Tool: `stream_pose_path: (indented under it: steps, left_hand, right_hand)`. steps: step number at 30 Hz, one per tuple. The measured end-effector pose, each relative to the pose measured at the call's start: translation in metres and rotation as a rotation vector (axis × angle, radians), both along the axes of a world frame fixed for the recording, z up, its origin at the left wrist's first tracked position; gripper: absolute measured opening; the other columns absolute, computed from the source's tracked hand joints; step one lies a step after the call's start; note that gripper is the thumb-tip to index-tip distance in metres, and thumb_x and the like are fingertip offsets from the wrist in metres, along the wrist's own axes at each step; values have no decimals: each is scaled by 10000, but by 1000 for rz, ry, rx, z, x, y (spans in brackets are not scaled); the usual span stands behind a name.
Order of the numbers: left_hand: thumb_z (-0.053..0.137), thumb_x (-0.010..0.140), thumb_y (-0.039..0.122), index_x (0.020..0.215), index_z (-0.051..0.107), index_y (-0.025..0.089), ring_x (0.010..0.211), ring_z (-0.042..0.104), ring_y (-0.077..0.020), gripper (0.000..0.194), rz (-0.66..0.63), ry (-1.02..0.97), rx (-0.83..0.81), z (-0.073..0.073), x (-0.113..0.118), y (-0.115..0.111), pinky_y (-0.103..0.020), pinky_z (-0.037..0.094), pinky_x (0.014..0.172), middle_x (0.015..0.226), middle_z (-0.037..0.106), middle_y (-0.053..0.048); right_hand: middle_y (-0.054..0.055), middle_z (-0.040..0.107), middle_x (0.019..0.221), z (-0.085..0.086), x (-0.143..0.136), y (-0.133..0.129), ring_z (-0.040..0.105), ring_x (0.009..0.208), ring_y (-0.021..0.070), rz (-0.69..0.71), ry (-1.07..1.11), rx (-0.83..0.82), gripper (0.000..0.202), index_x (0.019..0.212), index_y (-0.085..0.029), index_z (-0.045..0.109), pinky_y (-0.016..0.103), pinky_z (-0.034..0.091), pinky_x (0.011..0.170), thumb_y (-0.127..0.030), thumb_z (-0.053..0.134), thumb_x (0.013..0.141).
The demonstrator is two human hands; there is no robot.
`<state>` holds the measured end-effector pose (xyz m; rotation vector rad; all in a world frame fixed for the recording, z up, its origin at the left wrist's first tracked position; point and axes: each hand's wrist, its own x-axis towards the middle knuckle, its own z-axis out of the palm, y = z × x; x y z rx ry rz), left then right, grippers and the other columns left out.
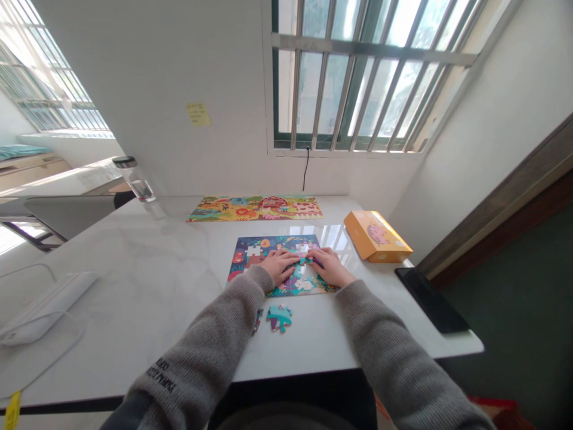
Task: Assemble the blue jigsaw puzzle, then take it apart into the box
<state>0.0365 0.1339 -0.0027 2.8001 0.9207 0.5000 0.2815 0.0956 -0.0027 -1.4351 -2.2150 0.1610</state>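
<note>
"Where is the jigsaw puzzle point(304, 285)?"

"Flat on the white counter point(179, 251), straight ahead of the wearer, with the long puzzle strip point(257, 209) beyond it."

"Which way does it lie?"

"Its long axis runs left to right, roughly along the counter's near edge. The strip lies much the same way. Nearer the wearer, a loose teal piece point(280, 318) has one knob pointing at that edge."

"And the grip?"

"The left hand point(280, 266) lies palm down over the puzzle's middle, fingers reaching right; the right hand point(330, 267) comes in from the right side, fingers bent. Whether either one pinches a piece, I cannot tell."

"What can't you make out?"

"The part beneath both hands is covered, and the fingertips blur into the pattern. A second loose piece point(256, 321) is partly hidden by the left sleeve point(224, 328). Both sleeves are cut off at the bottom."
</note>
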Motion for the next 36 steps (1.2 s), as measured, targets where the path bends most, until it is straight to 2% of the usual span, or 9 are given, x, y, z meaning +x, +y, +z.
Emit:
stream_pose_path:
  steps: [4,9,13,17,20,24,28,31,36]
  left_hand:
    - [479,980,329,1345,585,299,1246,479,-263,381,-4,19,13,-1,0,1,-455,327,1044,1388,599,-17]
    - [470,982,338,1354,578,301,1242,479,-252,389,-11,12,30,-6,-1,4,-439,324,1037,1392,597,-19]
    - [453,991,355,1379,556,315,1250,466,-255,403,-23,21,26,-6,-1,4,-442,308,1040,1411,587,-12]
    - [456,992,369,1398,530,359,1266,455,-262,413,-35,35,14,-5,-1,3,-455,299,1054,1435,567,14]
    - [478,980,354,1378,549,367,1279,458,-267,404,-35,29,-7,-4,-1,3,-479,305,1072,1433,568,20]
    - [509,955,312,1285,631,299,1286,481,-264,352,-66,-8,-73,-1,-8,6,-482,354,1087,1411,586,-21]
    - [518,950,305,1079,722,227,1209,557,-238,254,-108,-120,-101,7,-22,8,-437,406,1085,1269,671,-69]
    - [506,951,302,991,738,216,1096,602,-230,250,-114,-160,-99,13,-37,3,-417,452,1022,1141,713,-73]
    - [488,947,327,944,741,189,938,608,-219,288,-48,-185,-61,14,-64,-11,-395,485,933,1001,691,-93]
  right_hand:
    - [57,613,1336,-2,2,2,516,1156,263,11,12,43,283,1129,-267,696,440,404,999,-186,525,919]
    - [78,698,1075,-2,8,3,558,1003,224,-9,59,65,348,1081,-213,732,361,457,946,-107,430,944]
    - [67,700,1082,2,6,-3,553,1003,214,-18,-53,15,409,1116,-216,730,336,447,943,-31,432,906]
    - [82,679,1131,7,-3,-12,536,1041,232,-34,-172,16,394,1195,-221,691,366,430,952,-68,455,919]
    - [83,672,1135,8,-6,-17,526,1031,235,-17,-162,31,358,1179,-217,684,377,433,957,-105,434,948]
    - [82,669,1144,7,-5,-19,516,1031,245,6,-100,40,361,1187,-217,665,399,440,960,-109,428,938]
    - [84,673,1151,11,-9,-22,507,1071,264,15,-20,90,382,1216,-235,648,451,414,989,-106,466,906]
    - [83,678,1124,18,-23,-30,511,1080,265,82,47,130,335,1169,-241,667,460,406,987,-126,492,907]
    - [46,675,1014,29,-59,-62,523,1024,235,339,110,86,260,1108,-264,660,415,433,955,-156,564,892]
